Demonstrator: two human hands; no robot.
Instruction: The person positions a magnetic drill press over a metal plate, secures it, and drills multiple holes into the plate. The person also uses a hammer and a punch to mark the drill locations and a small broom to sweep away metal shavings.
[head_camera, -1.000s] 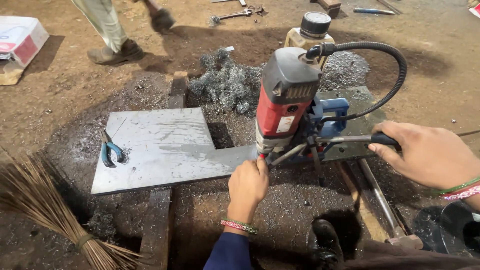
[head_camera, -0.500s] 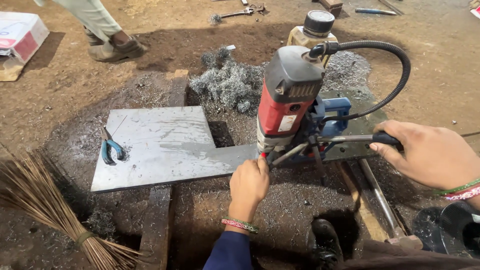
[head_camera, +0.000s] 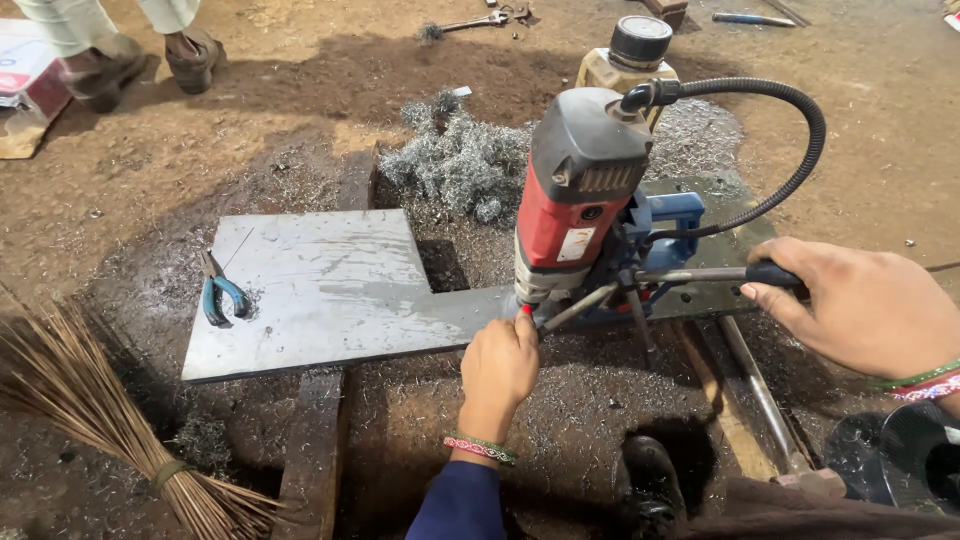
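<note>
Steel plate (head_camera: 320, 290), grey and L-shaped, lies flat on dark timber blocks (head_camera: 315, 450) over a dirt floor, with a red-and-grey magnetic drill (head_camera: 580, 200) standing on its narrow right arm. The person's left hand (head_camera: 500, 365) rests at the near edge of the plate just beside the drill's cutter, fingers curled narrow and fingertips touching the metal near the tool's base; whether they pinch anything cannot be told. The right hand (head_camera: 865, 305) is at the right of the scene, fingers wrapped around the black knob of the drill's feed handle (head_camera: 700, 275), a slim metal bar running left into the machine. A black corrugated hose (head_camera: 790, 150) loops from the top of the drill round to its right side. Behind the drill, on the far side, stands a tan plastic can (head_camera: 625, 60) with a black cap, and a heap of curled metal shavings (head_camera: 455, 160) sits just beyond the plate's inner corner. Blue-handled pliers (head_camera: 220, 295) lie on the plate's left end, well apart from both hands. A straw broom (head_camera: 110, 420) lies at near left. At far left, another person's feet (head_camera: 135, 60) stand on the dirt.
</note>
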